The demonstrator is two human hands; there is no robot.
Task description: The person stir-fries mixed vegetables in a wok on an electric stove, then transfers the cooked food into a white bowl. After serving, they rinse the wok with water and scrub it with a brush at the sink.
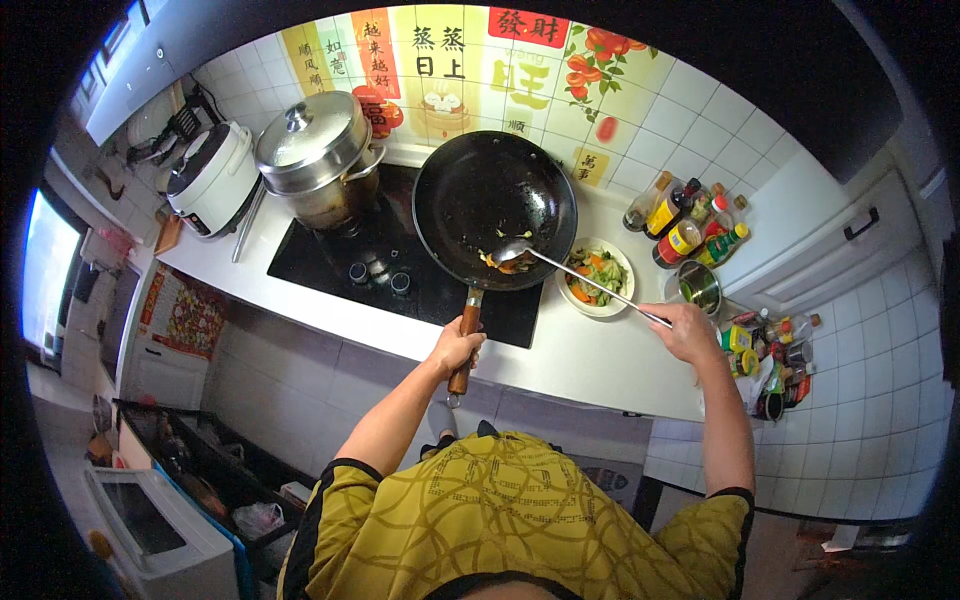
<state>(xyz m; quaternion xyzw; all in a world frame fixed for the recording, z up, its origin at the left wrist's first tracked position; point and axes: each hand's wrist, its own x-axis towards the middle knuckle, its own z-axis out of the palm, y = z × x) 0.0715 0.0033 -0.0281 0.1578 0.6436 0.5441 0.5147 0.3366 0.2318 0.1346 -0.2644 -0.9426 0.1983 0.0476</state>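
A black wok (480, 175) is tilted over the right part of the cooktop, its wooden handle pointing toward me. My left hand (457, 347) is wrapped round that handle. In my right hand (688, 333) is the long shaft of a metal ladle (590, 279); its bowl rests in the lower part of the wok, beside a little leftover food (512, 264) with orange and yellow bits. Just right of the wok, under the ladle's shaft, a white bowl (571, 288) holds cooked green and orange vegetables.
A lidded steel steamer pot (320, 160) stands on the black cooktop (325, 250), left of the wok. Farther left is a white rice cooker (215, 180). Sauce bottles (680, 240), a metal container (700, 287) and several seasoning packs (765, 350) crowd the counter's right side.
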